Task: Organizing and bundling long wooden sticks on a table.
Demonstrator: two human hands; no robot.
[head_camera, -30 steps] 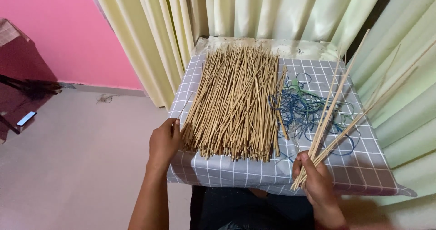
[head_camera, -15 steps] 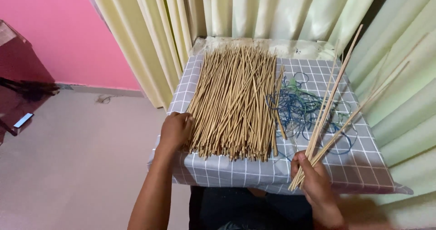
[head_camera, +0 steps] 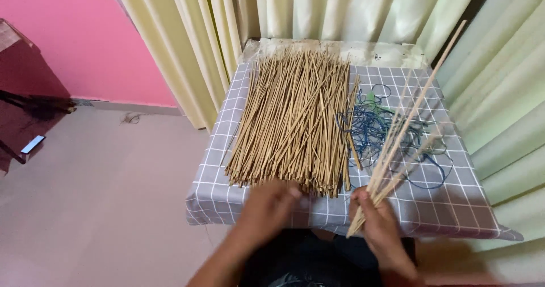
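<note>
Nearest us, our right hand [head_camera: 379, 230] gripped a few thin sticks [head_camera: 400, 134], fanned upward. Our left hand [head_camera: 271, 206], blurred, grip unclear, sat at the stick pile's [head_camera: 295, 117] near end on the checked cloth [head_camera: 448, 207]. We judged gathering underway; next needed a clean pinch.

Behind the table you have pale yellow-green curtains [head_camera: 318, 9] hanging in long folds, running down the right edge of the view as well. To your left, a pink wall [head_camera: 62, 32] meets a beige floor [head_camera: 102, 196] along a pale skirting strip [head_camera: 125, 108]. At the far left edge stands a piece of dark reddish-brown furniture [head_camera: 25, 94], glossy on its lower surface, with a small light rectangular object [head_camera: 32, 144] resting on it; you cannot tell what that object is. A small dark scrap [head_camera: 133, 118] lies on the floor close to the skirting, near the curtain's foot.
</note>
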